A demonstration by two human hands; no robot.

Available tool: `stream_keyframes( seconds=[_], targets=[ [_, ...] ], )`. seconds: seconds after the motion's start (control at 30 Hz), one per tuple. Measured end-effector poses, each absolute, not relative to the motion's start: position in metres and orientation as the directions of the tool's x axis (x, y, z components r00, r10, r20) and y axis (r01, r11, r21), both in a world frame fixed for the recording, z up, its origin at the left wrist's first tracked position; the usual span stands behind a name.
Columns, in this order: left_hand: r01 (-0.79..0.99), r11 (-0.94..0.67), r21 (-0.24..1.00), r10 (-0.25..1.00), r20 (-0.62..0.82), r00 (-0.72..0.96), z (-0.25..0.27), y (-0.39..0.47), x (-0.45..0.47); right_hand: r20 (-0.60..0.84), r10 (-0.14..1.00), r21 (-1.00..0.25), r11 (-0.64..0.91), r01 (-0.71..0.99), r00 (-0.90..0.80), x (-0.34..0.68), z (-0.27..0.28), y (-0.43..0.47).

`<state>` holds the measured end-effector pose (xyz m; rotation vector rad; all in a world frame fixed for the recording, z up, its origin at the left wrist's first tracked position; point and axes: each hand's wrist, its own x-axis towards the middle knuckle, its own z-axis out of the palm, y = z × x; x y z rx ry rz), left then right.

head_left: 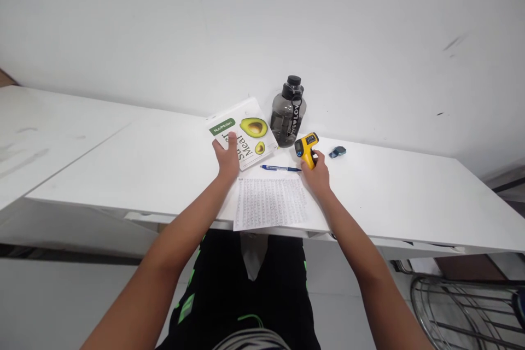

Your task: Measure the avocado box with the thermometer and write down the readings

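Note:
My left hand [227, 158] grips the lower left part of a white box [262, 157] printed with avocados and a green label, thumb across its front. The box is tilted, and some fingers are hidden at its edge. My right hand [318, 175] is wrapped round the handle of a yellow and black infrared thermometer [306, 145]. Between the hands lies a blue and white pen [281, 168], its right end close to my right hand. Below the pen, a sheet of paper [270, 202] covered in rows of writing reaches the table's front edge.
Behind the box stands a dark translucent bottle [283, 117] with a black cap and strap. A small dark blue object [337, 152] lies right of the thermometer. The white table [410, 191] backs onto a white wall [369, 38]. A metal rack [463, 306] stands low at the right.

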<state>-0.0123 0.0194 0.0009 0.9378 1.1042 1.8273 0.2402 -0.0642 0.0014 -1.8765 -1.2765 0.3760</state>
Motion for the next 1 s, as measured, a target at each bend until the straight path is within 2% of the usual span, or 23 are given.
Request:
stream_keyframes(
  seconds=[0.13,0.3,0.63,1.0],
  targets=[
    [-0.214,-0.271,0.939,0.881,0.152,-0.447,0.006,0.015,-0.010,0.186,0.878,-0.600,-0.254,0.758,0.441,0.245,0.008,-0.065],
    [-0.216,-0.274,0.937,0.879,0.153,-0.451,0.009,0.013,-0.010,0.195,0.887,-0.482,-0.285,0.829,0.418,0.244,0.010,-0.063],
    [-0.197,-0.268,0.943,0.882,0.158,-0.444,0.013,0.009,-0.009,0.185,0.905,-0.417,-0.281,0.865,0.383,0.247,0.002,-0.060],
    [-0.204,-0.259,0.944,0.891,0.152,-0.427,0.015,0.008,-0.009,0.240,0.910,-0.379,-0.233,0.896,0.339,0.251,-0.005,-0.057]
  ],
)
